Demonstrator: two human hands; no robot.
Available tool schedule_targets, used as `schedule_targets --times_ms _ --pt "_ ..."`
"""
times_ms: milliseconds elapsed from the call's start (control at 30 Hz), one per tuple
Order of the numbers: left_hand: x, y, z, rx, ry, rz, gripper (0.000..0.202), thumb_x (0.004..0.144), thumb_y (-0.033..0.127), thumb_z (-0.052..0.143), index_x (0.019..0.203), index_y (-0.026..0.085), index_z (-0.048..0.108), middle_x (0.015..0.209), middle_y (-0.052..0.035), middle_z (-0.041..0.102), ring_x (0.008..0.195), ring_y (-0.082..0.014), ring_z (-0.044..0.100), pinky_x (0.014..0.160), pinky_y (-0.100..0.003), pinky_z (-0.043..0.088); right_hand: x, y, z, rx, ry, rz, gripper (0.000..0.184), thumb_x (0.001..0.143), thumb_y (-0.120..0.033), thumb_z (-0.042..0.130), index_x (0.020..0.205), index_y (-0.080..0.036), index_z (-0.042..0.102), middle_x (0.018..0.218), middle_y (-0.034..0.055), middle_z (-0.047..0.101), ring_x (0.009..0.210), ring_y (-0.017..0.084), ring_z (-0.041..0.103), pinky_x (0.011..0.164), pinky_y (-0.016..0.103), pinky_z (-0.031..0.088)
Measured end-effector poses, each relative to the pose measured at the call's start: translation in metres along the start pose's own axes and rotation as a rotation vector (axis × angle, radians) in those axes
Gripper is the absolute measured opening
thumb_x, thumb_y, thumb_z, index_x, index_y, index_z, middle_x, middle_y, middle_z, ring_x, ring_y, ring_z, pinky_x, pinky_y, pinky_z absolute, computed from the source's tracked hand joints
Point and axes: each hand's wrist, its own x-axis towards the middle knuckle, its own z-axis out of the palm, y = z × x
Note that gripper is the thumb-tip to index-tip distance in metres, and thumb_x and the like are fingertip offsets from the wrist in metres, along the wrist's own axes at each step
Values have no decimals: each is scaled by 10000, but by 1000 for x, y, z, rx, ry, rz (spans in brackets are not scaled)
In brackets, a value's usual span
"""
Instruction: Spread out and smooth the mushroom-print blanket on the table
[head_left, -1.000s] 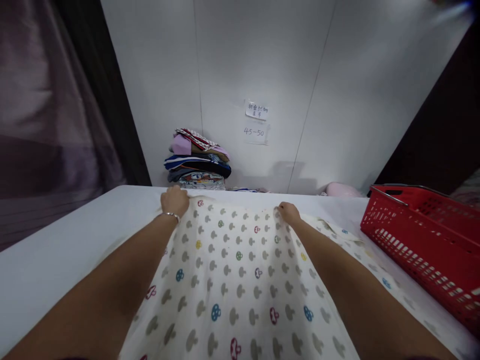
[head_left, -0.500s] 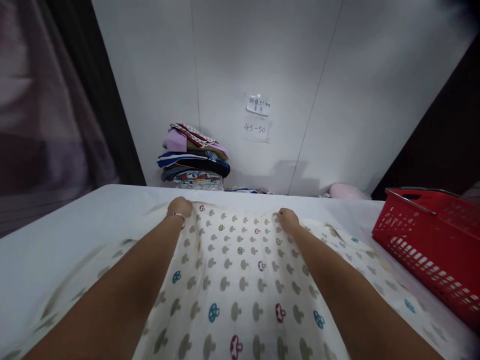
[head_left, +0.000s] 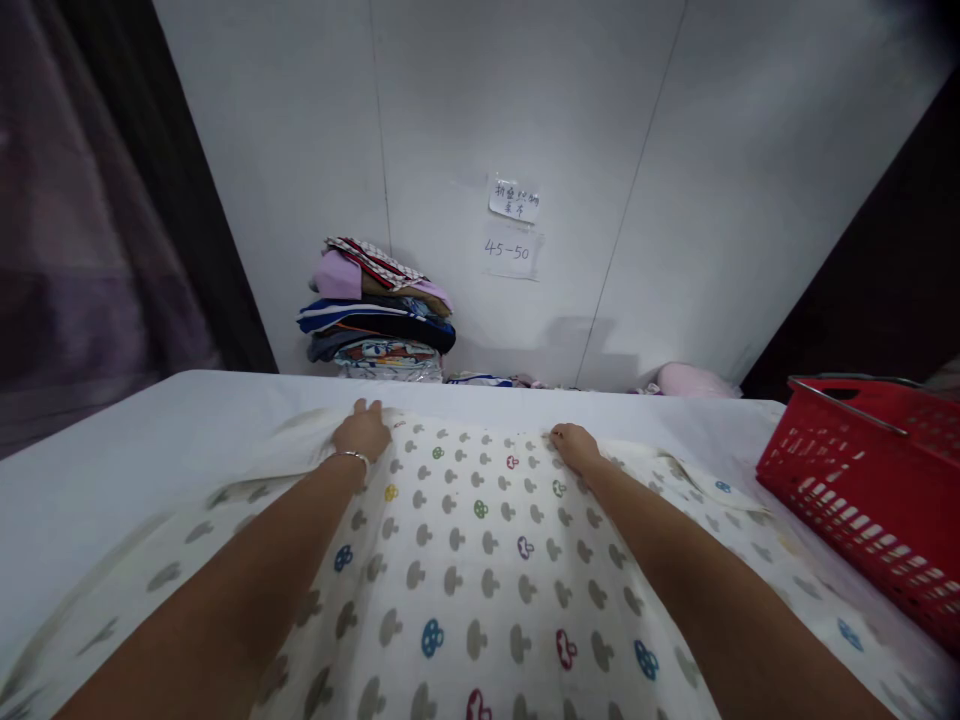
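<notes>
A white cloth printed with grey and coloured mushrooms [head_left: 472,540] lies spread over the table, its near part rising toward me. My left hand [head_left: 362,435], with a bracelet on the wrist, rests on the cloth near its far left corner, fingers apart and pointing away. At the far right part of that same edge, my right hand [head_left: 576,446] has its fingers bent together on the fabric. Side parts of the cloth spread out beyond both forearms, and the arms cover some of it.
A red plastic basket [head_left: 862,480] with a metal handle stands on the white table [head_left: 135,425] at the right. Folded fabrics [head_left: 379,315] are stacked by the wall behind the table. Paper notes [head_left: 512,245] hang on the wall, and a curtain [head_left: 82,250] is at the left.
My left hand has loosened from a fist and its fingers now extend over the cloth. My right hand stays near the same spot. The view has shifted slightly.
</notes>
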Motion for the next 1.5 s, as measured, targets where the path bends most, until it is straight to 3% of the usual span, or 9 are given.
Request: schedule_targets --times_ms 100,200,333,467,733,867,1000,1267,1500 --pt "-12 37 -2 67 61 195 459 830 279 409 1274 183 475 1422 -132 378 1181 -301 455 915 -441 398 3 1 -1 11 -22 -9 261 878 -291 458 1006 -203 668 1053 69 673 962 210 598 746 250 409" --pt "-23 79 9 27 9 436 424 861 268 388 1266 198 487 1408 -100 415 1271 -256 366 1019 -444 306 4 4 -3 25 -43 -15 288 876 -291 460 1074 -205 652 1091 69 665 990 211 593 781 255 416" --pt "-34 113 35 -34 -81 523 416 892 274 336 1278 214 478 1419 -83 410 1315 -241 320 1048 -464 265 2 18 -16 35 -93 -38 339 840 -242 500 1153 -231 628 1129 48 656 1010 192 590 823 240 418" --pt "-37 115 48 -18 -82 527 443 920 294 247 1288 203 476 1421 -89 408 1320 -229 327 1057 -437 270 -7 55 -39 26 -153 -32 302 802 -273 550 1075 -258 677 1075 30 680 968 188 604 814 233 425" --pt "-56 124 40 -67 -143 514 476 909 365 292 1320 201 466 1463 -90 343 1363 -247 262 1086 -453 238 -31 137 -66 30 -202 86 298 725 -170 540 956 -218 722 856 19 721 747 170 636 702 228 453" --pt "-77 148 40 -128 -149 590 483 899 426 325 1295 209 497 1454 -87 359 1361 -239 269 1089 -439 244 -32 142 -64 22 -182 108 367 725 -124 518 1018 -248 699 956 8 709 833 168 632 732 219 447" --pt "-94 163 39 -134 -174 607 470 905 430 320 1298 239 493 1454 -60 363 1360 -239 272 1093 -464 225 -31 138 -65 -23 -181 142 329 644 -90 595 917 -226 720 933 41 705 832 205 631 730 255 443" --pt "-97 162 40 -97 -142 584 477 912 432 295 1300 235 491 1451 -47 371 1365 -229 256 1101 -449 212 -21 147 -65 -81 30 274 328 780 -114 480 1069 -177 620 1044 110 653 902 207 613 710 251 415" --pt "-95 161 42 -105 -147 578 478 909 434 304 1304 238 489 1446 -49 379 1360 -239 268 1099 -458 214 -13 152 -45 -127 58 256 234 852 -215 485 1026 -178 638 1019 106 657 957 207 595 767 262 408"
